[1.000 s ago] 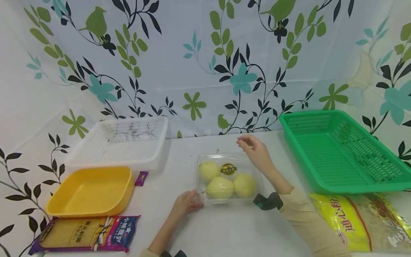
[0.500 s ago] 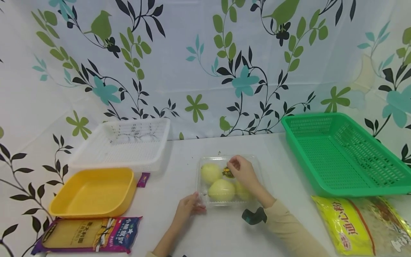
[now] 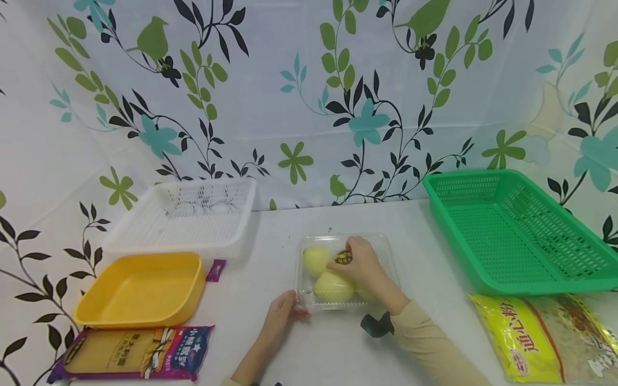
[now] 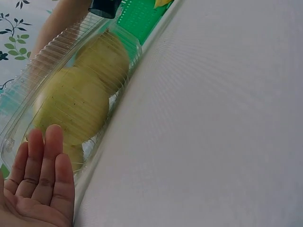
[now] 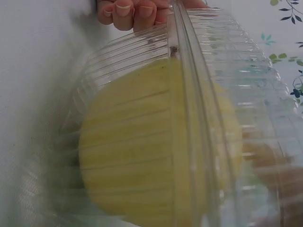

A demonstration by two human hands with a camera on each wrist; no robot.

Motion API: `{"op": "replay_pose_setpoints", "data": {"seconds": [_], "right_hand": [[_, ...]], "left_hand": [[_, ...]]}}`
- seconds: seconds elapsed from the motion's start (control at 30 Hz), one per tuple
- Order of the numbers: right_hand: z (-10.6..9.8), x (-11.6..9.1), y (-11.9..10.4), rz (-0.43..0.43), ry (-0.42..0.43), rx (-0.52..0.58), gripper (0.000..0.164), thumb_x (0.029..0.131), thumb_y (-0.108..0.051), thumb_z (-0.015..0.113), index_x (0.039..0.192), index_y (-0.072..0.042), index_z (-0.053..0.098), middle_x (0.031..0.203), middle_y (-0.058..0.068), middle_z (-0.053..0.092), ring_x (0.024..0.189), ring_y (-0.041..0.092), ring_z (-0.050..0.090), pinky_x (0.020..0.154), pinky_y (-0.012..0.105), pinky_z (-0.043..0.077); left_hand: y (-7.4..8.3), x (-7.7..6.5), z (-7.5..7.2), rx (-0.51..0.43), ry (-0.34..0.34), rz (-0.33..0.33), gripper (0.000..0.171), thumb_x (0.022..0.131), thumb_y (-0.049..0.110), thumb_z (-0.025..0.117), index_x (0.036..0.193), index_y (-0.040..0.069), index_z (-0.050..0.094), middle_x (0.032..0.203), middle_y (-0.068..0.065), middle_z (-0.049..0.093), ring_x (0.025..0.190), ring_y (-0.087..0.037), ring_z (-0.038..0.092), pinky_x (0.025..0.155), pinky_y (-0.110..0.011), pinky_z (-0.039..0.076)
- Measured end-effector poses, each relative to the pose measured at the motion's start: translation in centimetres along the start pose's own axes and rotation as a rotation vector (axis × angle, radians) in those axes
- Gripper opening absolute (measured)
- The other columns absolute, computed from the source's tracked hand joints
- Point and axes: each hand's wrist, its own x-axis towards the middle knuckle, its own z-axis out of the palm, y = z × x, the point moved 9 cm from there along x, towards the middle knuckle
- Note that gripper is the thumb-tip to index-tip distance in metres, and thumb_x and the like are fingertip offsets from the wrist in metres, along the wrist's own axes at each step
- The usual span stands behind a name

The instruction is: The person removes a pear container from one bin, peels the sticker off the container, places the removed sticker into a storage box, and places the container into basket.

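Observation:
A clear plastic clamshell box [image 3: 304,273] with several pale yellow-green pears [image 3: 333,287] inside stands at the middle of the white table. On its lid is a round black-and-gold sticker [image 3: 343,258]. My right hand [image 3: 369,265] is over the lid, thumb and fingers spread apart on either side of the sticker. My left hand [image 3: 281,313] rests at the box's near left corner. In the left wrist view, the left fingers [image 4: 51,156] are nearly straight against the ribbed side. The right wrist view shows a pear [image 5: 137,151] through the plastic; the right fingertips are hidden there.
A white basket [image 3: 232,236], a yellow tray [image 3: 190,300], a small purple packet [image 3: 215,270] and a pasta bag [image 3: 130,352] are on the left. A green basket [image 3: 478,279] and a yellow food bag [image 3: 521,340] lie right. Patterned cloth [image 3: 270,107] hangs behind.
My right hand has come from the lid's far right, leftward and down onto the sticker area, and its thumb and fingers have spread. The left hand stays at the corner.

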Motion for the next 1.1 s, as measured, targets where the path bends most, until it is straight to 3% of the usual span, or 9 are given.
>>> {"op": "replay_pose_setpoints", "data": {"seconds": [0.13, 0.37, 0.47, 0.77, 0.97, 1.1], "right_hand": [[-0.1, 0.0, 0.0, -0.024, 0.028, 0.021, 0.042, 0.066, -0.032, 0.076, 0.072, -0.008, 0.042, 0.070, 0.002, 0.041, 0.068, 0.018, 0.039, 0.057, 0.028, 0.037], [-0.7, -0.2, -1.0, -0.160, 0.120, 0.000, 0.021, 0.069, -0.014, 0.066, 0.067, -0.008, 0.046, 0.064, -0.001, 0.040, 0.063, 0.017, 0.037, 0.054, 0.028, 0.036], [-0.6, -0.1, -1.4, -0.190, 0.110, -0.025, 0.019, 0.071, -0.012, 0.065, 0.064, -0.010, 0.048, 0.061, -0.003, 0.041, 0.061, 0.016, 0.037, 0.055, 0.029, 0.035], [0.5, 0.2, -0.8, -0.099, -0.039, -0.011, 0.014, 0.078, -0.008, 0.058, 0.067, -0.012, 0.050, 0.060, -0.004, 0.043, 0.064, 0.015, 0.039, 0.057, 0.028, 0.036], [-0.1, 0.4, -0.1, -0.050, -0.046, 0.083, 0.010, 0.079, -0.003, 0.057, 0.071, -0.009, 0.055, 0.063, -0.004, 0.048, 0.062, 0.014, 0.043, 0.056, 0.026, 0.040], [-0.4, 0.2, 0.1, -0.022, -0.046, 0.084, 0.008, 0.081, -0.002, 0.056, 0.074, -0.007, 0.057, 0.063, -0.003, 0.051, 0.060, 0.013, 0.045, 0.055, 0.026, 0.043]], "left_hand": [[0.0, 0.0, -0.1, -0.011, 0.012, -0.001, 0.035, 0.097, 0.029, 0.039, 0.090, -0.003, 0.052, 0.071, -0.007, 0.061, 0.068, -0.018, 0.062, 0.070, -0.034, 0.051], [0.0, 0.0, -0.4, 0.001, 0.033, 0.007, 0.034, 0.095, 0.032, 0.043, 0.084, 0.001, 0.052, 0.070, -0.005, 0.060, 0.067, -0.017, 0.062, 0.069, -0.033, 0.051], [0.2, -0.1, -0.4, -0.006, 0.035, 0.011, 0.033, 0.096, 0.030, 0.042, 0.083, 0.001, 0.052, 0.070, -0.006, 0.060, 0.067, -0.017, 0.062, 0.069, -0.033, 0.051], [0.3, -0.2, -0.5, 0.020, 0.045, 0.005, 0.033, 0.096, 0.029, 0.042, 0.074, 0.007, 0.051, 0.066, -0.003, 0.058, 0.065, -0.016, 0.061, 0.067, -0.030, 0.051], [0.4, 0.0, -0.6, 0.071, 0.063, 0.017, 0.032, 0.094, 0.029, 0.045, 0.072, 0.006, 0.049, 0.059, 0.000, 0.055, 0.059, -0.014, 0.059, 0.061, -0.027, 0.050], [0.3, 0.0, -0.5, 0.069, 0.057, 0.010, 0.031, 0.094, 0.028, 0.046, 0.075, 0.004, 0.051, 0.060, 0.000, 0.054, 0.059, -0.014, 0.058, 0.062, -0.027, 0.050]]}}
